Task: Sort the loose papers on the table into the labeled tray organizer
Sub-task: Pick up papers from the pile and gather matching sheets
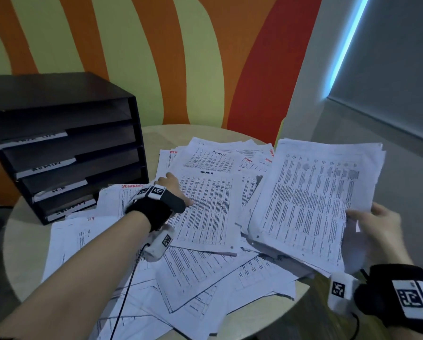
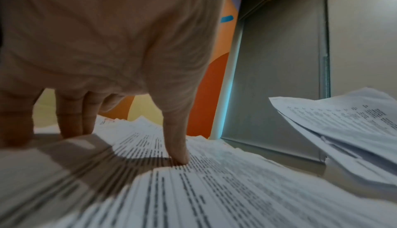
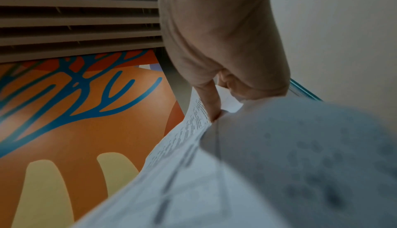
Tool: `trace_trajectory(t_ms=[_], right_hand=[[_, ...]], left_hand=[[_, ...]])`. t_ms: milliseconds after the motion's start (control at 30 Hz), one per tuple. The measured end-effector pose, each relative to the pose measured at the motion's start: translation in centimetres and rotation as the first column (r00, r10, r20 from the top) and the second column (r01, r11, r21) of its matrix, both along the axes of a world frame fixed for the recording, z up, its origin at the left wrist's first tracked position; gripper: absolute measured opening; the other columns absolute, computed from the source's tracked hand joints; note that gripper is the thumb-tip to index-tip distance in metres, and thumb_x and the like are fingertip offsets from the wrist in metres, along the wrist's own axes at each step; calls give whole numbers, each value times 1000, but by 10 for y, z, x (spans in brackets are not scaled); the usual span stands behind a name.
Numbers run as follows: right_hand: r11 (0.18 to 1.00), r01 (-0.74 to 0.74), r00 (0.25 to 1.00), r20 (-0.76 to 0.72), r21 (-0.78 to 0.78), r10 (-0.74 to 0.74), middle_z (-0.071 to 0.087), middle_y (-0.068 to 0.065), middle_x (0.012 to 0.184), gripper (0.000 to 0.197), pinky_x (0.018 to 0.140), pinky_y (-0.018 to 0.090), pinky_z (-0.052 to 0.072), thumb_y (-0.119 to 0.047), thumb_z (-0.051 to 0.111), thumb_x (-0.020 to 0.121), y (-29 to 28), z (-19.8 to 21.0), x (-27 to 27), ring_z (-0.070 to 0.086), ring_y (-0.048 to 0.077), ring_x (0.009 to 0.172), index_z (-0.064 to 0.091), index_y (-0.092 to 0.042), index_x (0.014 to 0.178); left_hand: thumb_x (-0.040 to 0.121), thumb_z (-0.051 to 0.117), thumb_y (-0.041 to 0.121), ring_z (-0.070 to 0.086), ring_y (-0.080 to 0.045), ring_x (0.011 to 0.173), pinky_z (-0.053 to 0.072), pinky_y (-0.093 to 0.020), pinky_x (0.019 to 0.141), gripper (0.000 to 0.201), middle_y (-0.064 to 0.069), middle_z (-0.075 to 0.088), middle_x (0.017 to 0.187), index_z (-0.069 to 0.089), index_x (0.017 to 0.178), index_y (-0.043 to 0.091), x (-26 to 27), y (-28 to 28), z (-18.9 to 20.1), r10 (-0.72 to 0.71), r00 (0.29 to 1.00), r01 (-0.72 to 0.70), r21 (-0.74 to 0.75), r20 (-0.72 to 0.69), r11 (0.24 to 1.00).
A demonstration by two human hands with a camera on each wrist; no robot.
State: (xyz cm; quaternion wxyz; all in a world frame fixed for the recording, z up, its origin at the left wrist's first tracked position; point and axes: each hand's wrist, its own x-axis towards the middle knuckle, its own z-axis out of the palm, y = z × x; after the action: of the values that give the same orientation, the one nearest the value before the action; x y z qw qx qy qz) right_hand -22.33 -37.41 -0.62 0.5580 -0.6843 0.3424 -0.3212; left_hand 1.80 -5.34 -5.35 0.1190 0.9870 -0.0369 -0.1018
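On the round beige tabletop point(image 1: 21, 244), the left hand point(image 1: 175, 190) presses flat on a white printed "ADMIN" sheet point(image 1: 205, 212), its long axis running away from the person, while the right hand point(image 1: 375, 231) pinches a raised white paper stack point(image 1: 313, 200), with the black labelled tray organizer point(image 1: 65, 143) nearer the left hand.

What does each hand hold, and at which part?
Right hand grips a paper stack at its near right edge. Left hand holds nothing, pressing an ADMIN sheet.

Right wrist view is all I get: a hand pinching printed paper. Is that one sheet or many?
Observer: Many. The right hand holds a thick stack of papers, tilted up.
Operator: And the other hand?
Observer: The left hand presses its thumb on a sheet headed ADMIN.
Operator: Where could that sheet go?
Observer: A black tray organizer stands at the far left, and one of its trays is labelled ADMIN.
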Motion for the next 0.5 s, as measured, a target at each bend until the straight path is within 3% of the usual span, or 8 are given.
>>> trace_trajectory(t_ms=[100,200,267,333,367,400,433,500], right_hand=[[999,-48,998,-48,15,49,63,11,92,23,69,30,45,10,57,86,9,-7,6,57,21,71,62,-8,100],[996,-87,992,-93,27,90,63,8,85,22,56,26,42,11,56,87,12,-14,11,57,15,66,62,-6,100],[994,-105,987,-122,33,109,63,6,79,20,56,27,42,11,55,87,14,-19,13,57,18,65,62,-5,97],[992,-123,982,-142,27,126,62,5,76,19,55,27,42,12,54,87,14,-24,15,57,19,64,62,-5,93],[991,-130,980,-147,27,132,62,5,75,19,55,28,42,12,53,88,14,-25,16,57,20,64,62,-5,92],[991,-133,979,-151,24,135,63,5,75,20,57,28,43,11,53,88,14,-28,17,57,20,65,62,-6,91],[990,-137,978,-158,18,138,63,5,76,19,59,28,44,11,53,88,13,-29,18,57,20,65,62,-6,92],[991,-131,977,-170,8,131,64,8,76,18,64,30,45,11,52,87,8,-35,20,57,23,67,64,-2,90]], left_hand=[[69,85,36,52,-35,119,49,-41,94,96,-23,49,127,28,132,-9,-2,-6,-4,13,1000,-14,-53,-19,999],[70,84,26,66,-32,92,54,-35,67,65,-17,65,102,51,115,-7,7,2,-9,37,999,-36,-168,1,985],[76,76,17,66,-35,83,52,-36,63,43,-24,65,92,61,106,-10,14,9,-14,65,994,-36,-302,87,953],[86,64,10,62,-39,78,48,-37,63,27,-30,58,84,60,95,-15,14,11,-9,94,976,14,-490,195,872],[88,59,7,54,-34,65,38,-33,56,21,-23,51,68,57,77,-11,14,13,-4,108,965,50,-571,239,820],[88,56,6,41,-25,58,27,-31,54,28,-12,41,59,45,65,-6,14,15,2,132,954,73,-638,269,767],[87,56,8,34,-19,59,23,-30,56,28,-6,37,58,42,63,3,14,18,10,148,939,118,-692,312,712],[86,61,19,46,-20,69,38,-30,63,15,-7,50,78,55,76,10,11,25,28,192,924,185,-827,330,531]])
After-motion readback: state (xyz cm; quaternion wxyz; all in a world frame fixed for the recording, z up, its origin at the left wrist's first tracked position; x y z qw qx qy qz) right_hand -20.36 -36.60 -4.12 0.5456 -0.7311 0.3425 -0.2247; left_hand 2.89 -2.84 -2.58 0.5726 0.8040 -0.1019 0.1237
